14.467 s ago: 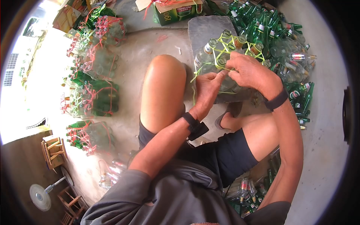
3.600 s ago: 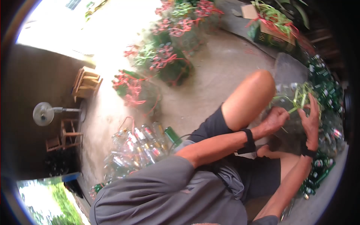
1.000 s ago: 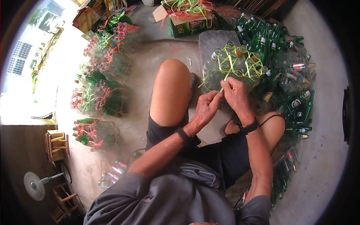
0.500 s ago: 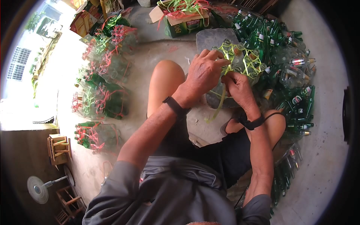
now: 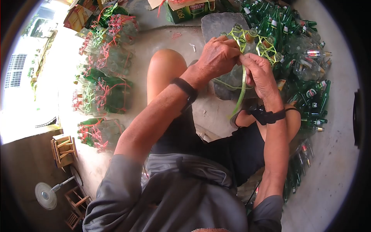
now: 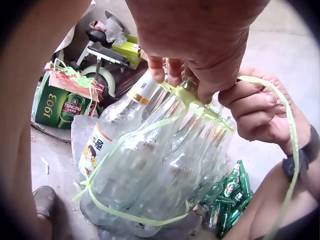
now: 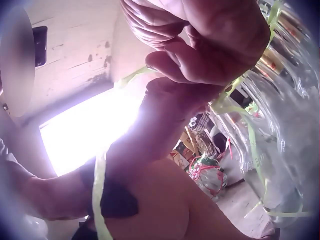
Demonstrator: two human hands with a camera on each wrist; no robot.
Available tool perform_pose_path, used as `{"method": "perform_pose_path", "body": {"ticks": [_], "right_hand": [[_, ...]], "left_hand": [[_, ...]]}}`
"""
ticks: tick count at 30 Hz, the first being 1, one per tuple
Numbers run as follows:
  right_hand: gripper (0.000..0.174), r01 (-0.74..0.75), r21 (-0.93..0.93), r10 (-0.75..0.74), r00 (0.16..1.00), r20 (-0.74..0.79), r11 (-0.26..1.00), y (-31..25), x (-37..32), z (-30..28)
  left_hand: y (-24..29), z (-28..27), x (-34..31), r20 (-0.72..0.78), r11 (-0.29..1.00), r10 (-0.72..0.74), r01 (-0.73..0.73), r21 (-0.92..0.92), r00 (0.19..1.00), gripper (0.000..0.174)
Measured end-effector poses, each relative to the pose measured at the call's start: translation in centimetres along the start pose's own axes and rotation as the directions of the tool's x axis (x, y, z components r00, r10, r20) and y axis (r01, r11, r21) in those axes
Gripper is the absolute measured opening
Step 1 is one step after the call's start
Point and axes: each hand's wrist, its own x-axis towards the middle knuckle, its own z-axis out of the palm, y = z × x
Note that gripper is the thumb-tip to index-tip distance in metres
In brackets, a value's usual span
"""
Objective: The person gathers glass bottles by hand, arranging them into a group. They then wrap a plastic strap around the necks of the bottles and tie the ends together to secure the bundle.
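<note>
A bundle of clear glass bottles stands on a grey stone slab, its necks laced together with yellow-green plastic strap. My left hand reaches over the near-left necks, fingers and thumb curled on the strap at one of them, as the left wrist view shows. Close against it, my right hand pinches the strap, whose loose tail hangs below the fingers. Lower down, a band of strap with a knot circles the bottles. Both hands hide part of the lacing.
Green bottles lie heaped right of the slab. Bundles tied with red and green strap line the left side. A Tsingtao box stands at the back, and a fan and wooden stools at lower left.
Earlier both hands pulled the strap nearer the body. The left hand then moved forward over the necks, and now the fingertips of both hands meet there, the strap's tail hanging down.
</note>
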Motion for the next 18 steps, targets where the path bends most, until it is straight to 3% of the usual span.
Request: {"method": "perform_pose_path", "body": {"ticks": [3,8,12,15,17,18], "right_hand": [[0.024,-0.102,0.058,0.099,0.993,0.056,0.993,-1.7,-0.3,-0.5],[0.017,-0.100,0.051,0.092,0.986,0.138,0.994,-2.9,0.3,-2.2],[0.015,-0.088,-0.080,0.094,0.993,0.076,0.993,-4.6,0.6,-2.0],[0.014,-0.028,-0.178,0.039,0.997,0.059,0.984,-4.6,2.2,-2.4],[0.014,0.061,-0.394,-0.079,0.996,-0.030,0.917,-3.9,3.5,-3.1],[0.014,0.061,-0.393,-0.079,0.996,-0.030,0.918,-3.0,4.4,-3.7]], "left_hand": [[0.1,0.0,0.2,-0.002,0.999,-0.016,0.016,-0.052,1.000,0.008],[0.1,0.1,0.5,0.023,0.992,-0.074,0.076,-0.101,0.997,0.005],[0.2,0.2,0.8,0.072,0.976,-0.161,0.169,-0.136,0.984,0.005],[0.2,0.4,0.7,0.079,0.964,-0.197,0.208,-0.167,0.977,0.006],[0.1,0.5,0.7,0.069,0.958,-0.205,0.214,-0.190,0.976,0.007],[0.3,0.4,0.7,0.070,0.960,-0.206,0.216,-0.179,0.976,0.008]]}}
